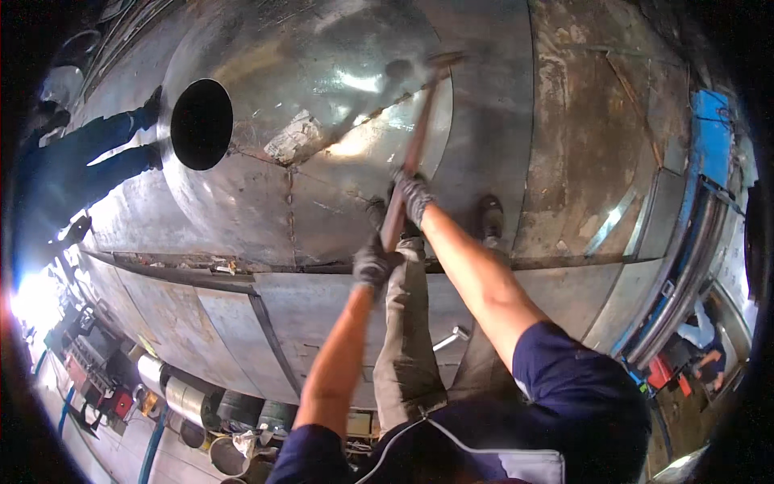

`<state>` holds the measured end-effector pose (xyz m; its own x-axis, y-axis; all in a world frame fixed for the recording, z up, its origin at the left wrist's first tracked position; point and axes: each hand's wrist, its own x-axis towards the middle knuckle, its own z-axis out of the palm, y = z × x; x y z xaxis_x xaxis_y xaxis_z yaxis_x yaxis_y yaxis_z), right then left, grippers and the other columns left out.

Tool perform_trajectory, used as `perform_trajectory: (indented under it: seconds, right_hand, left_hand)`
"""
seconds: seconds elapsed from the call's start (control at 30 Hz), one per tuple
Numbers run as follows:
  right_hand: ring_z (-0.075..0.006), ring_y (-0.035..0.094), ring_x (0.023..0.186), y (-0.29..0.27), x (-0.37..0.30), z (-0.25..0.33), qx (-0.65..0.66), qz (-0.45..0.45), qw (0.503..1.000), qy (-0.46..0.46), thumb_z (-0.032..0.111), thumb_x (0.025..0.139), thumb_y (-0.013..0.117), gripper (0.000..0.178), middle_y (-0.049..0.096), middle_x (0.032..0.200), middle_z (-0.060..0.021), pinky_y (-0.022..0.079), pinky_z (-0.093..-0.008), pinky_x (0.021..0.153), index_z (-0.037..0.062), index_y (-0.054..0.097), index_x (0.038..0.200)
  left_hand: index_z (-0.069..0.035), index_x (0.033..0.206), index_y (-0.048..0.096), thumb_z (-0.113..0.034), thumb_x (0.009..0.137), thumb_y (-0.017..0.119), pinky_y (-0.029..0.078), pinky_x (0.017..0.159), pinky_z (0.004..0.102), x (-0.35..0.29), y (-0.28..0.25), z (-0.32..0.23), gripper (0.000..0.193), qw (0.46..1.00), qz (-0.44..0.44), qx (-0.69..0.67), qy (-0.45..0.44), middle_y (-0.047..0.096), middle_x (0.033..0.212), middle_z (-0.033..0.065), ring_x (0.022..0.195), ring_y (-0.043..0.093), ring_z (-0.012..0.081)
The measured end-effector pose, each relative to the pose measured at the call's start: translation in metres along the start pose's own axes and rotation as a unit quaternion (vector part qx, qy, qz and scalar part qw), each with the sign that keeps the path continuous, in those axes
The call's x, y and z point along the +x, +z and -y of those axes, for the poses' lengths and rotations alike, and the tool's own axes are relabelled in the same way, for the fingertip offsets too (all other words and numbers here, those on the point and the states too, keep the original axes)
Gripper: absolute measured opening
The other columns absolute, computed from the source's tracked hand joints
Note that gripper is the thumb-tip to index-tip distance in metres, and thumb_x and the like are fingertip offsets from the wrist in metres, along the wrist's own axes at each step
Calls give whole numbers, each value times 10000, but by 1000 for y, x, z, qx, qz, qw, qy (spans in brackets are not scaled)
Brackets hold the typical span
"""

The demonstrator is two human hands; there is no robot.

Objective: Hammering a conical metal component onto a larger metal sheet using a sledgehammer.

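Both my hands, in dark gloves, grip a long-handled hammer (417,141) whose brown shaft slants up and away from me. Its head, blurred by motion, hangs over the right side of a large round shiny metal sheet (258,73). My left hand (375,263) is closed round the lower end of the shaft; my right hand (414,196) wraps it higher up. On the sheet lies a crumpled whitish pad (294,139), left of the shaft. A small hammer (451,338) rests on the flat metal plates near my legs.
A dark round opening (201,124) is at the disc's left, with another person in dark blue trousers (97,145) beside it. Tins and buckets (192,399) stand at lower left. Long rollers in a blue frame (713,133) line the right; another person (711,355) is beyond.
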<state>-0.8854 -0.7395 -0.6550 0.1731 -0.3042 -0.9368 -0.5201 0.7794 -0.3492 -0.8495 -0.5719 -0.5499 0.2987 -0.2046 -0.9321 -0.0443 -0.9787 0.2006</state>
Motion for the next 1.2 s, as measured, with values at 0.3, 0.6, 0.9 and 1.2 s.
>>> perform_trajectory:
  seconds: [0.3, 0.6, 0.9, 1.2]
  right_hand:
    - [-316, 566, 1159, -231, -19, 63, 158, 51, 986, -24, 479, 984, 602, 688, 570, 1370, -180, 475, -442, 999, -44, 512, 1421]
    - [-266, 556, 1012, -372, -220, -37, 302, -156, 940, 34, 433, 965, 593, 441, 570, 1134, -125, 497, -447, 920, 66, 577, 1210]
    - [-261, 600, 1098, -495, -341, 149, 324, 2, 844, -427, 357, 1029, 506, 342, 644, 1172, -91, 467, -449, 1042, 88, 632, 1198]
    - [-184, 555, 966, -170, -79, 134, 219, -137, 887, -382, 334, 1078, 467, 285, 582, 1083, -64, 512, -368, 918, 103, 605, 1169]
  left_hand:
    - [-111, 1307, 595, -388, 806, 728, 558, 811, 546, -246, 52, 4, 587, 995, -1, 70, 75, 722, 1019, 244, 956, 690, 459]
    - [-141, 1285, 614, -377, 840, 729, 571, 818, 528, -278, 80, 29, 516, 969, -56, 149, 191, 721, 1056, 199, 952, 702, 412]
    - [-150, 1195, 698, -297, 761, 781, 578, 872, 479, -108, 45, -226, 466, 873, 22, 214, 438, 752, 1076, 155, 1012, 724, 342]
    - [-145, 1277, 653, -407, 822, 768, 544, 947, 444, -23, -72, -130, 537, 941, -57, 110, 316, 736, 1148, 164, 1095, 705, 333]
